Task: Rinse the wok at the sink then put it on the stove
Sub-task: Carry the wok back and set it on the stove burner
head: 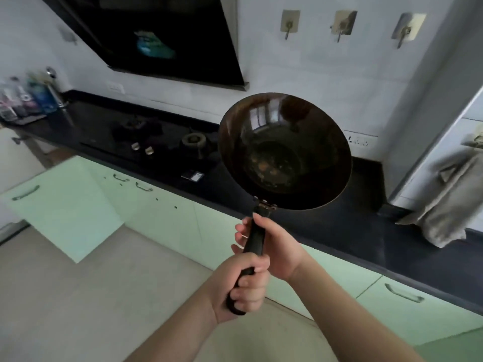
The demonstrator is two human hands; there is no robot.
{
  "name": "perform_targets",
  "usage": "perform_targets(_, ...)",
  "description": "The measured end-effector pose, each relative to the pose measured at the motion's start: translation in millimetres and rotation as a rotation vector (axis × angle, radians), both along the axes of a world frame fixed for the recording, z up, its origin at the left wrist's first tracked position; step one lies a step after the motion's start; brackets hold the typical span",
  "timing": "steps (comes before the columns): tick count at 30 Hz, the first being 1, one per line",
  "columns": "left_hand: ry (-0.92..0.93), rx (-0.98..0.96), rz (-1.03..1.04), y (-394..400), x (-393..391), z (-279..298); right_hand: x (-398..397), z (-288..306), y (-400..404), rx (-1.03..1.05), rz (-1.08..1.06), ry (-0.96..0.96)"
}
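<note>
A dark round wok [283,152] with brownish residue in its bottom hangs in the air over the black counter, tilted so its inside faces me. Its long black handle [254,240] points down toward me. My left hand [241,286] grips the lower end of the handle. My right hand [274,246] wraps round the handle higher up, just below the rivets. The gas stove [156,138] with two burners and two knobs is set in the counter to the left of the wok. No sink is in view.
A black range hood [167,40] hangs above the stove. Bottles [26,100] stand at the counter's far left. Three wall hooks [342,24] sit top right; a grey cloth [449,202] hangs at right. Pale green cabinets [162,212] run below, one door [60,207] swung open.
</note>
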State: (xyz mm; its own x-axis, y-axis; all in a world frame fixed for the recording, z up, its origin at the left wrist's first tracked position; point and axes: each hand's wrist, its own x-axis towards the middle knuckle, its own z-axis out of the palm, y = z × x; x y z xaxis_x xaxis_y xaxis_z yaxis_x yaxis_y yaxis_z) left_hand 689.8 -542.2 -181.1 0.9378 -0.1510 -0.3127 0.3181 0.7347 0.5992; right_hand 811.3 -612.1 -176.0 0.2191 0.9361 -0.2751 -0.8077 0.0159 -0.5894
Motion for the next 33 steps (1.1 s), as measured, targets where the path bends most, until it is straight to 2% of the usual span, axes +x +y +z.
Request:
perform_targets(5,0.015,-0.025,0.095,12,28,3,31,-1,28,0.017,0.016,0.245)
perform_targets(7,0.012,-0.048,0.126,18,35,1,41,0,37,0.018,0.051,0.283)
perform_targets(15,-0.051,-0.077,0.192,53,18,-5,24,5,91,-0.029,0.122,0.203)
perform_targets(20,-0.103,-0.050,0.190,91,-12,-12,-11,4,139,-0.036,0.151,0.050)
perform_targets(23,-0.034,0.020,0.229,125,-39,-11,-37,1,180,-0.034,0.151,-0.050)
perform_targets(28,0.125,0.169,0.320,196,-90,2,-89,-1,257,-0.042,0.138,-0.112)
perform_targets(33,0.243,0.156,0.482,245,-138,-2,-135,-4,318,-0.038,0.153,-0.195)
